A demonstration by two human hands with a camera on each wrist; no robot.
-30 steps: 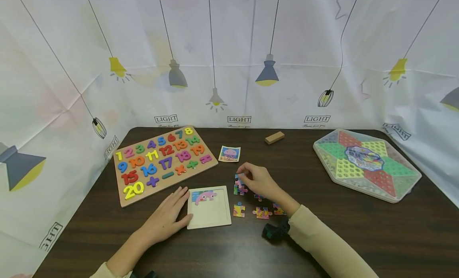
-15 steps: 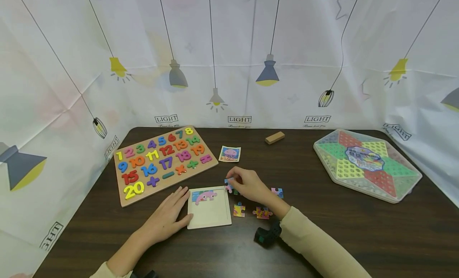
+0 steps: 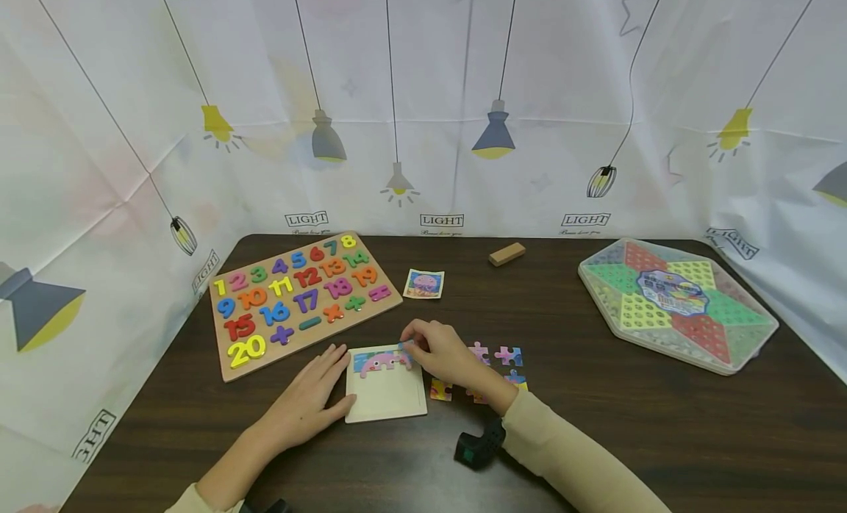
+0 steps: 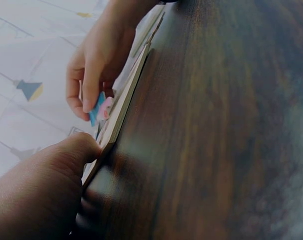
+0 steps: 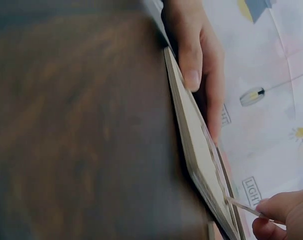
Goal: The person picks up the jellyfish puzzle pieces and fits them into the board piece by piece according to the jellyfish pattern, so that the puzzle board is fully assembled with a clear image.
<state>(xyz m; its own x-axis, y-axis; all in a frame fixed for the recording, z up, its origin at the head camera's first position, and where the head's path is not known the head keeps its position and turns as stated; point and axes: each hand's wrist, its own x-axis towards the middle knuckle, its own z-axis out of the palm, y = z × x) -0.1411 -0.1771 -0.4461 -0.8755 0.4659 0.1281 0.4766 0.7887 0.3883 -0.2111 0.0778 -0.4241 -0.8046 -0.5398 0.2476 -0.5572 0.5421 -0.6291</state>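
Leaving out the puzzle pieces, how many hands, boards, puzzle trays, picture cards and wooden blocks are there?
Hands: 2 (left hand, right hand)
Boards: 2 (number board, hexagonal game board)
Puzzle tray: 1
Picture card: 1
Wooden block: 1
Total: 7

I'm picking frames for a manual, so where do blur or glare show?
Head view: number board and puzzle tray fairly sharp, a pale sheen on the near tabletop; left wrist view: hazy glare at the tabletop's lower right; right wrist view: tabletop grain blurred.
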